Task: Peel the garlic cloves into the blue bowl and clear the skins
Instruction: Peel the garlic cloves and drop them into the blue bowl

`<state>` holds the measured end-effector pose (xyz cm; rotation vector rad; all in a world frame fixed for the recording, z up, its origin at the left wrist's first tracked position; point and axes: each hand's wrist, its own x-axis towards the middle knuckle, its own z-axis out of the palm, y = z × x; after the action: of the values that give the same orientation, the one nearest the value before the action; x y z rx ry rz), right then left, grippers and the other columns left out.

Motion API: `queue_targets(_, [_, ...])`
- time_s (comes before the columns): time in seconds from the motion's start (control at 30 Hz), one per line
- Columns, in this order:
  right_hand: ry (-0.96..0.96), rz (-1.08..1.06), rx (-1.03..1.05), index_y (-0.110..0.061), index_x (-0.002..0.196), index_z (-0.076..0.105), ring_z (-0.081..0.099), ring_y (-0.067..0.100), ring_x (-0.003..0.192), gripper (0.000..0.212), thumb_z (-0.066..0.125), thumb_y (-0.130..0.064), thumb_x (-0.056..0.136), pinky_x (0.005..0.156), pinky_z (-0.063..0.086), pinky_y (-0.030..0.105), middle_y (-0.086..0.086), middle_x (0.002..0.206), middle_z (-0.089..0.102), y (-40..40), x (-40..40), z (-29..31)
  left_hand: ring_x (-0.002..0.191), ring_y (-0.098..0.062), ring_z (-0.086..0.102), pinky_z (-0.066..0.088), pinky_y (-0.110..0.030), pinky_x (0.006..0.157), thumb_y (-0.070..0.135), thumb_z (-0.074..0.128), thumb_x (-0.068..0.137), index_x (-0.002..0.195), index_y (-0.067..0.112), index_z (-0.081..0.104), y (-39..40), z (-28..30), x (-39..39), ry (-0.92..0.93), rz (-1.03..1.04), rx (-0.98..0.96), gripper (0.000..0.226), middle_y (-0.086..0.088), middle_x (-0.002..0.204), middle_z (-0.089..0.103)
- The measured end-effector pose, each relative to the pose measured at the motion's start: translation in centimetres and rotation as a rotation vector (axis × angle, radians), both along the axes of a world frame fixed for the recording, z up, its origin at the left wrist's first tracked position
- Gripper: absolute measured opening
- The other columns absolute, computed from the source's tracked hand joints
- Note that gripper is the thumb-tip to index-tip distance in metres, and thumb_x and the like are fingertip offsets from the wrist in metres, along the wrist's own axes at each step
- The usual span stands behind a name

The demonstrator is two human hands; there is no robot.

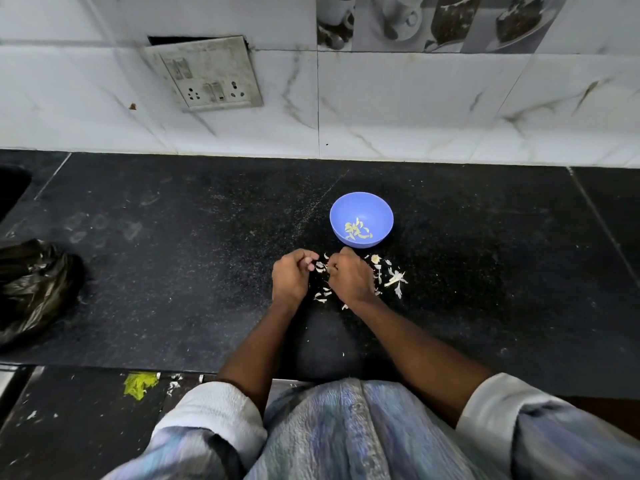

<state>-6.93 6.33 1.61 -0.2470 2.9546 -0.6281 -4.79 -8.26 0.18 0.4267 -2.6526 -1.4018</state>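
Blue plastic made the small bowl [361, 206], which sat on the black counter [173, 271] just past both hands. Some pale peeled cloves [356, 231] lay in its bottom. The left hand [290, 277] was curled shut with its fingertips pinched on something tiny and pale, most likely a clove. The right hand [349, 278] was a closed fist beside it; what it held could not be seen. Thin white skins [394, 278] lay scattered around the hands. A clove looked small, hard and a bit slippery, so pinching it at the ends seemed best. The skins looked light and papery; sweeping them together would probably work better than picking up each one. A black bag [34, 285] sat far left.
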Motion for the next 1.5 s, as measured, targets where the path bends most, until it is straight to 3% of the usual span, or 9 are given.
queue_targets(0.2, [0.041, -0.092, -0.372, -0.022, 0.095, 0.072, 0.067, 0.02, 0.088, 0.014, 0.063, -0.013, 0.09, 0.077, 0.055, 0.042, -0.004, 0.093, 0.071, 0.5, -0.1, -0.3, 0.094, -0.004, 0.072, 0.058, -0.025, 0.092, -0.002, 0.072, 0.09, 0.116, 0.014, 0.081, 1.2, 1.0, -0.6, 0.042, -0.069, 0.004, 0.031, 0.003, 0.105, 0.081])
queue_targets(0.33, [-0.025, -0.122, -0.555, -0.023, 0.091, 0.078, 0.07, 0.002, 0.079, 0.009, 0.068, -0.023, 0.09, 0.08, 0.058, 0.034, -0.015, 0.082, 0.076, 1.4, 0.0, 0.1, 0.082, -0.005, 0.074, 0.06, -0.028, 0.081, 0.002, 0.067, 0.087, 0.106, 0.022, 0.083, 2.1, 1.4, -0.7, 0.01, -0.101, -0.018, 0.032, 0.009, 0.084, 0.08])
queue_targets(0.47, [-0.021, -0.243, -0.635, -0.021, 0.084, 0.08, 0.071, 0.007, 0.074, 0.009, 0.075, -0.027, 0.087, 0.075, 0.059, 0.038, -0.011, 0.077, 0.076, 2.6, 0.6, -0.3, 0.067, -0.008, 0.068, 0.057, -0.03, 0.069, 0.006, 0.071, 0.088, 0.097, 0.028, 0.083, 3.0, 1.9, -0.3, 0.006, -0.192, -0.059, 0.026, 0.013, 0.068, 0.071])
queue_targets(0.67, [-0.099, -0.454, -0.867, -0.023, 0.069, 0.075, 0.066, 0.008, 0.063, 0.021, 0.075, -0.013, 0.087, 0.071, 0.058, 0.04, -0.003, 0.07, 0.076, 3.3, 1.7, 0.5, 0.068, -0.008, 0.071, 0.061, -0.032, 0.069, 0.017, 0.078, 0.088, 0.087, 0.03, 0.082, 4.1, 2.3, 0.1, -0.03, -0.166, -0.114, 0.014, 0.014, 0.072, 0.074])
queue_targets(0.9, [-0.208, -0.525, -1.072, -0.002, 0.086, 0.072, 0.058, 0.013, 0.059, 0.014, 0.06, 0.005, 0.086, 0.053, 0.046, 0.021, 0.014, 0.077, 0.075, 3.2, 3.3, 1.6, 0.075, -0.016, 0.071, 0.057, -0.033, 0.073, 0.015, 0.074, 0.088, 0.077, 0.03, 0.072, 5.0, 2.6, 0.8, -0.094, -0.185, -0.207, 0.019, 0.01, 0.078, 0.074])
queue_targets(1.0, [-0.342, -0.609, -1.215, -0.006, 0.087, 0.069, 0.053, 0.013, 0.057, 0.016, 0.057, 0.005, 0.09, 0.05, 0.04, 0.022, 0.013, 0.072, 0.068, 3.2, 3.3, 2.0, 0.062, -0.003, 0.067, 0.056, -0.026, 0.064, 0.002, 0.071, 0.087, 0.076, 0.025, 0.076, 5.1, 2.3, 0.8, -0.106, -0.167, -0.019, 0.026, 0.009, 0.072, 0.074])
queue_targets(1.1, [-0.479, -0.658, -1.37, -0.008, 0.09, 0.065, 0.051, 0.013, 0.057, 0.018, 0.053, 0.003, 0.099, 0.052, 0.041, 0.022, 0.007, 0.07, 0.063, 3.3, 3.0, 2.5, 0.063, -0.01, 0.068, 0.05, -0.025, 0.061, 0.0, 0.072, 0.091, 0.085, 0.011, 0.081, 5.4, 2.0, 1.1, -0.129, -0.115, 0.316, 0.016, -0.007, 0.077, 0.079])
queue_targets(1.3, [-0.361, -0.682, -1.22, 0.0, 0.096, 0.06, 0.064, 0.018, 0.056, 0.018, 0.045, 0.01, 0.096, 0.052, 0.052, 0.025, 0.019, 0.079, 0.071, 3.4, 2.5, 2.6, 0.068, -0.005, 0.07, 0.055, -0.019, 0.066, 0.008, 0.071, 0.092, 0.087, 0.025, 0.078, 5.9, 2.8, 1.2, -0.079, 0.03, 0.212, 0.019, 0.009, 0.078, 0.077])
queue_targets(1.5, [-0.333, -0.522, -1.118, 0.003, 0.101, 0.073, 0.069, 0.013, 0.064, 0.015, 0.064, 0.01, 0.091, 0.06, 0.058, 0.022, 0.016, 0.085, 0.075, 4.6, 1.6, 3.0, 0.073, 0.001, 0.072, 0.06, -0.023, 0.073, 0.004, 0.073, 0.086, 0.087, 0.023, 0.08, 6.7, 3.5, -0.4, -0.098, -0.09, 0.137, 0.02, 0.013, 0.077, 0.077])
